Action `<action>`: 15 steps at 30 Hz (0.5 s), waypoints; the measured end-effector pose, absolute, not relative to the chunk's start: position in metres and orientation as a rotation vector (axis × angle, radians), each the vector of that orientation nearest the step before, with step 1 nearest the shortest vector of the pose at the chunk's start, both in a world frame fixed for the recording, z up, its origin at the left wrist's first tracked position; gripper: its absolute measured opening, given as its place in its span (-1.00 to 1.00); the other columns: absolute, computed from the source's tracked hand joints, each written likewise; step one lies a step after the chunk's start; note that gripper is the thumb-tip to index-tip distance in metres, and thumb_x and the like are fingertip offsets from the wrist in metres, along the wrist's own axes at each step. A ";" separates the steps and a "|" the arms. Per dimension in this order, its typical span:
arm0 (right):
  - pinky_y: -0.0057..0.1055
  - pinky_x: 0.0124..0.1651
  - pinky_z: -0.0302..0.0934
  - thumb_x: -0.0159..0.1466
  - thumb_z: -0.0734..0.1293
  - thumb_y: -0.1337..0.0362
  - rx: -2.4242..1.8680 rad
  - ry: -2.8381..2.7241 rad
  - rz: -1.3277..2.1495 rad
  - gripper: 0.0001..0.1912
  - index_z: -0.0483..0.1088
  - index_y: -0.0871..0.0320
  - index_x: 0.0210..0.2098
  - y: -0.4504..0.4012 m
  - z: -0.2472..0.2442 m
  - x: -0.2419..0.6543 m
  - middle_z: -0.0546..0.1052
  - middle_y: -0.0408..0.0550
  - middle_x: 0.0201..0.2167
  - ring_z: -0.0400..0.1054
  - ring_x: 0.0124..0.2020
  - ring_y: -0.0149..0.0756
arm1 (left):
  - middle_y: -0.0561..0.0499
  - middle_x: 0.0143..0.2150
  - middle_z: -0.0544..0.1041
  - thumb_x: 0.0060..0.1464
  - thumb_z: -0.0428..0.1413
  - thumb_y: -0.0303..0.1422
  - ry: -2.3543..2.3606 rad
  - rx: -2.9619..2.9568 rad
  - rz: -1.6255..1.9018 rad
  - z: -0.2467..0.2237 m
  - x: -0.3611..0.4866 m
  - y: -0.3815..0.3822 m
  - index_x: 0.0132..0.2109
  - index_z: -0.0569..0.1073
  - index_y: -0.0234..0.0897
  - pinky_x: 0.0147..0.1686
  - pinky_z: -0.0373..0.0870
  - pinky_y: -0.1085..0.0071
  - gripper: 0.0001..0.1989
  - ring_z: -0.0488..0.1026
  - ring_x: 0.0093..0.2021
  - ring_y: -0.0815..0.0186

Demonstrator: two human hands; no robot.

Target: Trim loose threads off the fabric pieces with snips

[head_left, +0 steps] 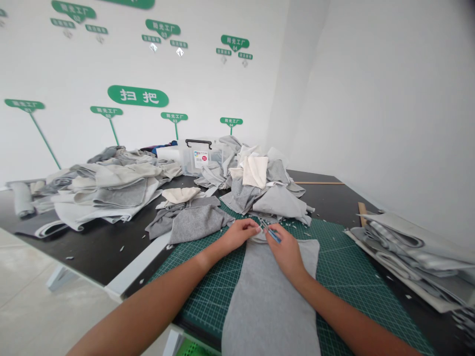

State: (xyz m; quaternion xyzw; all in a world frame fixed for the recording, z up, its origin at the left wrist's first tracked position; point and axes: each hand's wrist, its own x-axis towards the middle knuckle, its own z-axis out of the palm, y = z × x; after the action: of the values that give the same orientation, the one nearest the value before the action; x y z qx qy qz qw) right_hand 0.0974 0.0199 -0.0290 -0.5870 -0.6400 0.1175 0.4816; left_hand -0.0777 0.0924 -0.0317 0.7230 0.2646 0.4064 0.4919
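On the black surface (85, 252), a green cutting mat (356, 306) carries a long grey fabric piece (267, 306). The fingers of the left hand (237, 236) pinch its top edge, while those of the right hand (285, 254), just beside them, clench a thin blue-handled tool (273, 235) at that edge.

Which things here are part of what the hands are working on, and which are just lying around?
In use: left hand, right hand, blue-handled tool, grey fabric piece, green cutting mat.
Lying about: fabric heaps, clear plastic box, stacked fabric.
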 end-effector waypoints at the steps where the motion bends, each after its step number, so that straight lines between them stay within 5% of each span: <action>1: -0.23 -0.02 0.29 0.30 0.23 0.10 -1.430 -1.549 0.281 -0.76 0.45 0.04 -0.16 0.020 -0.029 0.097 0.58 -0.08 -0.18 0.46 -0.16 -0.15 | 0.06 -0.41 0.43 0.12 0.17 -0.13 0.642 1.749 0.984 -0.032 -0.077 0.093 -0.25 0.54 -0.35 -0.37 0.15 0.50 -0.68 0.26 -0.41 0.41; 11: -0.39 -0.28 0.23 0.32 0.26 -0.01 -1.509 -1.653 0.252 -0.76 0.37 -0.02 -0.15 0.009 -0.022 0.091 0.58 -0.19 -0.38 0.48 -0.39 -0.19 | 0.06 -0.41 0.44 0.10 0.18 -0.17 0.616 1.715 0.976 -0.034 -0.076 0.096 -0.24 0.53 -0.35 -0.37 0.16 0.49 -0.71 0.25 -0.44 0.42; 15: -0.39 -0.28 0.20 0.33 0.26 0.04 -1.521 -1.667 0.178 -0.81 0.39 -0.03 -0.17 0.010 -0.023 0.092 0.59 -0.18 -0.31 0.49 -0.33 -0.17 | 0.05 -0.42 0.44 0.11 0.18 -0.18 0.623 1.721 0.974 -0.033 -0.076 0.095 -0.24 0.54 -0.35 -0.37 0.16 0.49 -0.72 0.25 -0.43 0.42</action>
State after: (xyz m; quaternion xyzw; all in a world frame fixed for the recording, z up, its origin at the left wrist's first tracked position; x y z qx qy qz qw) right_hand 0.0917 0.0104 -0.0232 -0.6083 -0.6666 0.0712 0.4249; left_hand -0.0762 0.0945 -0.0326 0.7144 0.2586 0.4043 0.5092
